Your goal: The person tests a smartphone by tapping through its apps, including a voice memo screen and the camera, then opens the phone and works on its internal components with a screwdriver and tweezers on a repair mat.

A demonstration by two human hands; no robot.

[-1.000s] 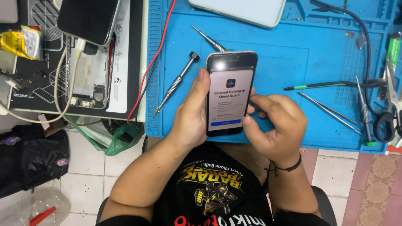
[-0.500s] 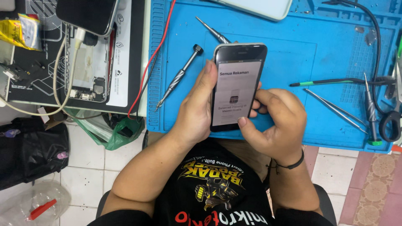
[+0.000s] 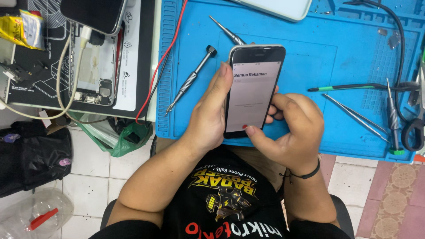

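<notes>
Both hands hold one smartphone (image 3: 253, 90) just above the near edge of the blue work mat (image 3: 310, 62) on the tabletop. Left hand (image 3: 207, 113) wraps the phone's left side, thumb lying along its edge; right hand (image 3: 290, 130) cups the lower right corner, its thumb tip touching the bottom of the lit screen, which shows a pale, nearly blank list page. By the look of it, the phone is being tried out and the step in hand is a tap on the red control at the screen's foot; a further tap would need only a light, steady thumb while the left hand keeps the phone level. On the mat lie a long screwdriver (image 3: 190, 79), tweezers (image 3: 354, 116) and a green-handled tool (image 3: 349, 88). Left of the mat sits an opened phone body (image 3: 95, 75) with cables.
</notes>
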